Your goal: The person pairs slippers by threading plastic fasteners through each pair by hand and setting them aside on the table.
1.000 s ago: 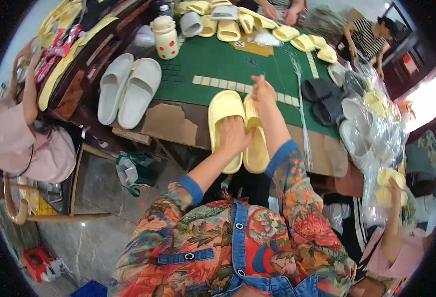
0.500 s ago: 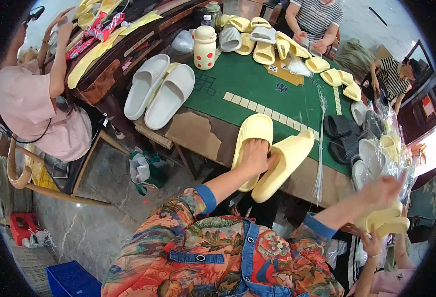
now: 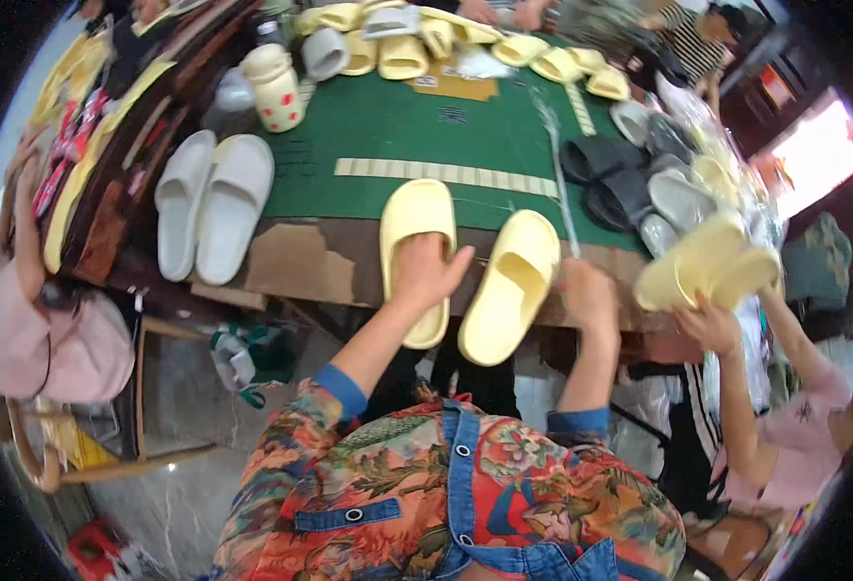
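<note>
Two pale yellow slippers lie side by side at the near edge of a green-topped table point(image 3: 368, 126). My left hand point(image 3: 428, 274) rests on the heel half of the left yellow slipper point(image 3: 417, 218) and grips it with fingers spread over the footbed. The right yellow slipper point(image 3: 514, 281) lies tilted, with its heel hanging past the table edge. Just right of this slipper, my right hand point(image 3: 586, 293) is curled closed at the table edge, and I cannot see anything in it.
A pale grey pair of slippers point(image 3: 212, 215) lies at the left, near a cream jar with red dots point(image 3: 274, 87). Dark slippers point(image 3: 609, 179) and bagged ones fill the right. Another person's hand point(image 3: 707, 324) holds a yellow pair point(image 3: 702, 266). A person in pink point(image 3: 49, 339) sits left.
My right hand, stretched far to the right half a second ago, has come back to the table edge. The right slipper now lies apart from the left one.
</note>
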Demonstrator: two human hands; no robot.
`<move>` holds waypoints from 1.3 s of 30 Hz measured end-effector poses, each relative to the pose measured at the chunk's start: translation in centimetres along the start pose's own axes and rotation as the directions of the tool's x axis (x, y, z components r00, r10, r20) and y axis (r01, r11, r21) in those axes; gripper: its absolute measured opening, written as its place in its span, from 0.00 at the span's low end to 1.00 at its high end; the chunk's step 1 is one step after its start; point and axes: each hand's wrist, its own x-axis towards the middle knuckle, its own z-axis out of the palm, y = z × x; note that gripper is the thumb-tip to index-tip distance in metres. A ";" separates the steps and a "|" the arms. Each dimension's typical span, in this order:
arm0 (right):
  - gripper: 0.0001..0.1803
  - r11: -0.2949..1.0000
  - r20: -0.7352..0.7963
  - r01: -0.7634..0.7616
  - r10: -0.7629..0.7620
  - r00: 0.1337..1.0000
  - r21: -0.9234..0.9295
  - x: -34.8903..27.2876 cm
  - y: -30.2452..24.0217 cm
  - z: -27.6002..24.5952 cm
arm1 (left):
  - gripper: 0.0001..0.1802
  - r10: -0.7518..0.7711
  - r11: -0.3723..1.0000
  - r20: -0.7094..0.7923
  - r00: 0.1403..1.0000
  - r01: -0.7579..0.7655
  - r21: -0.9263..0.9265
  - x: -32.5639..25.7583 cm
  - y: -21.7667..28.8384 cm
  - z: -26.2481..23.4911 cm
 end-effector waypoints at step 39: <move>0.19 0.705 0.026 -0.014 -0.006 1.000 0.709 -0.7 -1.3 6.5 | 0.21 -0.078 0.676 -0.631 0.772 0.506 0.536 4.9 -17.3 -26.3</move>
